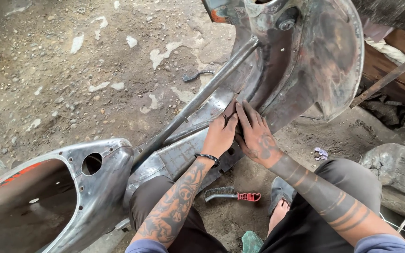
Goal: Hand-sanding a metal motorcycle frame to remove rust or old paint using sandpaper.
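Observation:
A bare-metal scooter frame (94, 187) lies on its side across the dirt floor, its floor panel (183, 154) facing me and a curved front shield (315, 56) at the upper right. My left hand (220, 133) and my right hand (255, 132) press side by side on the panel, where it meets the shield. Together they hold a small dark sheet (230, 110), probably sandpaper, flat against the metal. A long steel tube (198, 98) runs diagonally just left of my hands. Both forearms are tattooed, and the left wrist wears a black band.
A wire brush with a red handle (234, 195) lies on the ground between my knees. A small bent tool (197, 75) lies on the dirt farther away. Wooden blocks (392, 164), a metal bar (390, 77) and rags crowd the right side. A green sandal (251, 242) is at the bottom.

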